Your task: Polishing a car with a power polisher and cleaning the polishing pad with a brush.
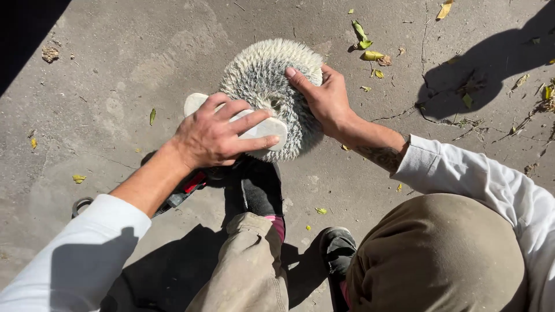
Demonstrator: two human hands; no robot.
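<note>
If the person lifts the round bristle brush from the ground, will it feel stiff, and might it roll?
The round bristle brush probably has stiff, springy bristles: they stand straight out. Being round, it might roll if set on edge; the right hand and left hand steady it.

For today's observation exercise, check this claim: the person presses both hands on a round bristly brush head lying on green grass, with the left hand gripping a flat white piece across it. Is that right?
Not quite: the ground is wrong. The head view shows the round bristly brush head lying on bare concrete ground scattered with dry leaves, not grass. The rest holds: the left hand grips the flat white piece, and the right hand presses the bristles.
</note>
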